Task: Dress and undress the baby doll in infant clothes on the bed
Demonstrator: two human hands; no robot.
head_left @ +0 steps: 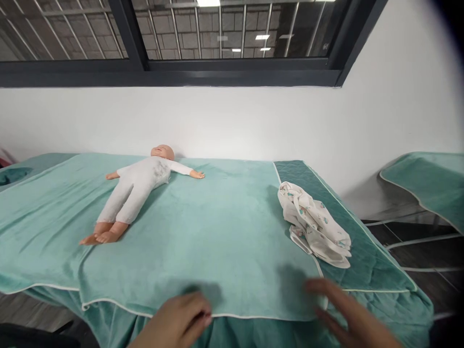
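Observation:
A baby doll [139,186] in a white one-piece lies on its back, arms spread, on a teal blanket [203,227] that covers a bed. A crumpled white patterned garment [313,224] lies at the blanket's right edge. My left hand [179,321] is at the blanket's near hem with its fingers curled; whether it grips the hem is unclear. My right hand [348,311] hovers at the near right corner, fingers stretched apart, blurred by motion, holding nothing.
A white wall and a dark-framed window [174,43] stand behind the bed. A darker quilted teal cover [366,251] shows at the right. A second teal-covered bed [431,186] stands at the far right, with dark floor [416,246] between.

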